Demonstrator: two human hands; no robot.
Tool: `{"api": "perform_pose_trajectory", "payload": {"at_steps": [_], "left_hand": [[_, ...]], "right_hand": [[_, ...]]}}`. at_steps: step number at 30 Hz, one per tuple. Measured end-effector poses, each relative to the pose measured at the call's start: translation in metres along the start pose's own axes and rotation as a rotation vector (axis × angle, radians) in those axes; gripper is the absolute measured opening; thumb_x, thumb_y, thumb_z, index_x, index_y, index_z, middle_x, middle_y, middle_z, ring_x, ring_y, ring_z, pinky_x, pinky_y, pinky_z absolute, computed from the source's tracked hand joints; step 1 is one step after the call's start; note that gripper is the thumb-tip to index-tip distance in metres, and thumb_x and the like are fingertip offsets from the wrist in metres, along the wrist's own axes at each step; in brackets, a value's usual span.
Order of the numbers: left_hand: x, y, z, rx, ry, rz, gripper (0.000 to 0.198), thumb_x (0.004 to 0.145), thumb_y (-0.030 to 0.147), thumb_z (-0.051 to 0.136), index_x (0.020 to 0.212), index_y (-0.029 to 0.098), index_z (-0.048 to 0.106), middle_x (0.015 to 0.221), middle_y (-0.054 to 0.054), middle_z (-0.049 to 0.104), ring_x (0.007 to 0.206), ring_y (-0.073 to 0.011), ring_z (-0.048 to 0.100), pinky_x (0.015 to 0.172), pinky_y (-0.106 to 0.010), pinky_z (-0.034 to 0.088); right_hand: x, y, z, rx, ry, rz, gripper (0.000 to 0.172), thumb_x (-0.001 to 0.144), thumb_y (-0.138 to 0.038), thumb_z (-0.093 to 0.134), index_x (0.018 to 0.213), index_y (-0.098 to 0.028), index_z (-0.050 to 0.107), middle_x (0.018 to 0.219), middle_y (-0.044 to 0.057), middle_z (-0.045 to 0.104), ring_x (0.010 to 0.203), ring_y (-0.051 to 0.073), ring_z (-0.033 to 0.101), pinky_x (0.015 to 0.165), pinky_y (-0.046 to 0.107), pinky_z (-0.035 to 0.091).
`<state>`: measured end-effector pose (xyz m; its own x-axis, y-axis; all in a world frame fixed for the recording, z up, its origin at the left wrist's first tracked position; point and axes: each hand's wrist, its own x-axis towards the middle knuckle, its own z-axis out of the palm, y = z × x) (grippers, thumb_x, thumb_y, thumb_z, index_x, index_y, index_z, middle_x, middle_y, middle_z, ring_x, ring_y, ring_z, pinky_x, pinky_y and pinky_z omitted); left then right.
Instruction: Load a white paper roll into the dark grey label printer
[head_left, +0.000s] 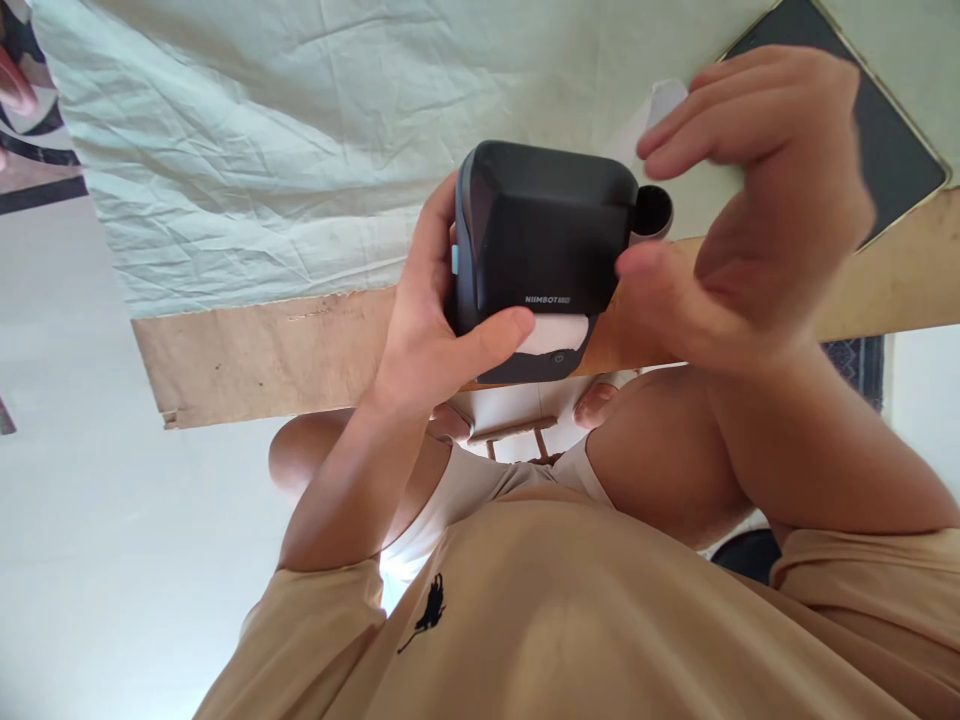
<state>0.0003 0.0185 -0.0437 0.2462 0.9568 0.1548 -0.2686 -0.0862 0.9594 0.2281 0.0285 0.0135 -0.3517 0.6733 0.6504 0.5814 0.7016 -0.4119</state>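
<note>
My left hand [431, 330] is closed around a black label printer [540, 235] marked NIIMBOT, gripping its left side with the thumb across the front. A white label strip [555, 333] shows at the printer's slot beside that thumb. My right hand [750, 200] hovers at the printer's right side. Its thumb tip touches the printer's right edge, and its fingers are held apart from the thumb, slightly bent and holding nothing. A small black round part [654, 210] sticks out of the printer just under those fingers. The printer is held above the table's edge.
The table carries a creased white cloth [262, 130] and has a bare wooden front edge [262, 350]. A dark flat phone or tablet [892, 140] lies at the top right, with a white paper [664, 100] near it. My knees and beige shirt fill the bottom.
</note>
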Motion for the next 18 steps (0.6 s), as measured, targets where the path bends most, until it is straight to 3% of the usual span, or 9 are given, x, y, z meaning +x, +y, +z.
{"api": "perform_pose_trajectory", "payload": {"at_steps": [1, 3, 5, 8, 13, 16, 18], "left_hand": [[-0.003, 0.018, 0.004, 0.006, -0.001, -0.14, 0.064, 0.083, 0.059, 0.087, 0.136, 0.032, 0.063, 0.131, -0.007, 0.069, 0.14, -0.032, 0.06, 0.116, -0.047, 0.054], [-0.007, 0.046, 0.01, 0.005, 0.041, -0.245, 0.051, 0.085, 0.058, 0.088, 0.124, 0.031, 0.069, 0.121, -0.006, 0.072, 0.125, -0.0297, 0.067, 0.105, -0.045, 0.059], [-0.008, 0.056, 0.012, 0.003, 0.081, -0.278, 0.046, 0.082, 0.056, 0.091, 0.115, 0.031, 0.072, 0.111, -0.005, 0.073, 0.105, -0.0258, 0.07, 0.091, -0.043, 0.06], [-0.005, 0.05, 0.012, -0.014, 0.094, -0.268, 0.042, 0.079, 0.054, 0.093, 0.112, 0.034, 0.075, 0.104, -0.003, 0.071, 0.096, -0.0235, 0.068, 0.085, -0.041, 0.058], [-0.002, 0.044, 0.011, -0.046, 0.079, -0.24, 0.033, 0.083, 0.045, 0.091, 0.111, 0.036, 0.074, 0.11, -0.002, 0.075, 0.108, -0.0287, 0.068, 0.094, -0.046, 0.056], [-0.002, 0.048, 0.014, -0.054, 0.119, -0.249, 0.035, 0.081, 0.039, 0.092, 0.108, 0.031, 0.073, 0.108, -0.002, 0.075, 0.109, -0.0279, 0.069, 0.096, -0.045, 0.057], [-0.002, 0.05, 0.016, -0.067, 0.15, -0.26, 0.042, 0.076, 0.037, 0.095, 0.108, 0.027, 0.07, 0.104, -0.002, 0.073, 0.102, -0.0241, 0.068, 0.092, -0.041, 0.057]], "right_hand": [[0.0, -0.001, 0.002, -0.036, -0.024, -0.046, 0.034, 0.107, -0.05, 0.055, 0.121, -0.021, 0.067, 0.117, 0.004, 0.071, 0.12, 0.019, 0.066, 0.117, 0.045, 0.053], [-0.001, -0.002, 0.006, -0.079, -0.033, -0.019, 0.043, 0.105, -0.058, 0.058, 0.119, -0.019, 0.064, 0.121, 0.008, 0.071, 0.126, 0.024, 0.066, 0.119, 0.048, 0.054], [-0.001, -0.004, 0.008, -0.096, -0.037, 0.001, 0.048, 0.103, -0.062, 0.058, 0.118, -0.017, 0.063, 0.121, 0.01, 0.071, 0.126, 0.026, 0.066, 0.115, 0.049, 0.055], [-0.001, -0.01, 0.009, -0.132, -0.06, 0.06, 0.052, 0.105, -0.067, 0.053, 0.12, -0.019, 0.063, 0.123, 0.009, 0.07, 0.126, 0.027, 0.065, 0.112, 0.05, 0.052], [0.0, -0.012, 0.009, -0.178, -0.043, 0.123, 0.058, 0.102, -0.074, 0.054, 0.12, -0.019, 0.065, 0.122, 0.009, 0.071, 0.123, 0.029, 0.067, 0.108, 0.049, 0.049], [-0.007, 0.0, -0.002, -0.098, 0.006, 0.03, 0.044, 0.103, -0.056, 0.063, 0.119, -0.015, 0.069, 0.112, 0.009, 0.071, 0.109, 0.024, 0.069, 0.098, 0.043, 0.052], [-0.018, 0.006, -0.016, 0.02, 0.107, 0.167, 0.038, 0.104, -0.046, 0.061, 0.123, -0.014, 0.073, 0.117, 0.006, 0.072, 0.112, 0.022, 0.069, 0.097, 0.038, 0.053]]}}
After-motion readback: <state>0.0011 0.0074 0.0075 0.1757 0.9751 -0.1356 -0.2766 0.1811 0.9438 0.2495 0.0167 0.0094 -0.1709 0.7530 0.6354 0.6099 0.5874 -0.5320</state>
